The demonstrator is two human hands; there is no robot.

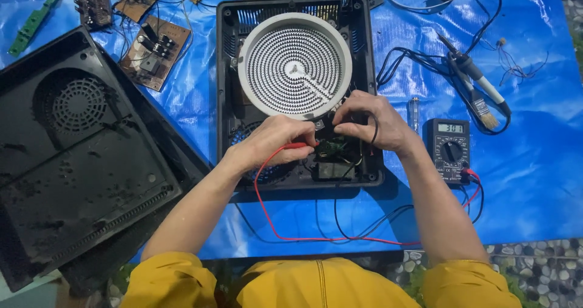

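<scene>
- Nearest the camera, both forearms are reaching forward out of yellow sleeves, converging toward 12 o'clock over the opened cooker base (226, 101) lying on the blue tarp (534, 180).
- The left hand (267, 141) is angling in from 7 o'clock, its grip pinching the red probe (297, 145), whose red lead (267, 214) is looping back toward the body.
- The right hand (371, 121) is coming in from 5 o'clock, wrist bent inward, fingers closing on a thin black lead; I cannot tell whether a probe tip sits inside that grip.
- Both hands are meeting over the small green circuit board (333, 145), which is sitting in the base at 6 o'clock of the white coil heater (295, 65).
- As a judgement, steady contact matters here: resting the heels of the hands on the housing rim and keeping the two tips apart would be helping.
- The multimeter (448, 149) is lying at 3 o'clock of the right hand, its display lit.
- Farther out, a soldering iron (477, 77) and brush (483, 109) are lying at 2 o'clock, the black cover (73, 162) at 9 o'clock.
</scene>
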